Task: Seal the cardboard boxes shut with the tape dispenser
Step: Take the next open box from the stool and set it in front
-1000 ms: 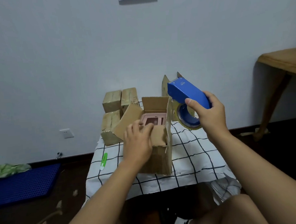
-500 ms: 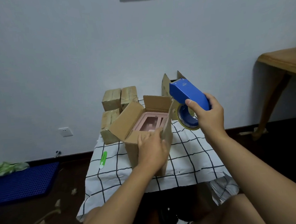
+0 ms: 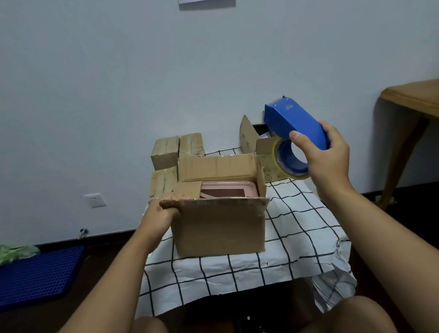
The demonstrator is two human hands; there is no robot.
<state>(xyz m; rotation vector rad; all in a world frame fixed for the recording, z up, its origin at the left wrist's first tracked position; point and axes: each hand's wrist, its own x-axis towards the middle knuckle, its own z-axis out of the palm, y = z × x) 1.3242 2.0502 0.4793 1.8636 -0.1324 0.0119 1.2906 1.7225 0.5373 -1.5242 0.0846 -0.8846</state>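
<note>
An open cardboard box (image 3: 218, 227) stands on the checked tablecloth (image 3: 290, 229), its flaps up and a pink tray (image 3: 225, 192) showing inside. My left hand (image 3: 162, 213) grips the box at its near left corner, fingers curled over the left flap. My right hand (image 3: 324, 159) holds the blue tape dispenser (image 3: 292, 123) in the air to the right of the box, above the table. The tape roll (image 3: 289, 161) hangs below the dispenser body.
Three taped boxes (image 3: 165, 152) sit behind the open box on the left. Another open box (image 3: 253, 139) stands at the back right. A wooden table (image 3: 421, 100) is at the right. A blue mat (image 3: 33, 275) lies on the floor at the left.
The box has turned so a long side faces me and sits closer. My left hand shifted from its front to its left corner. The dispenser has lifted slightly to the right.
</note>
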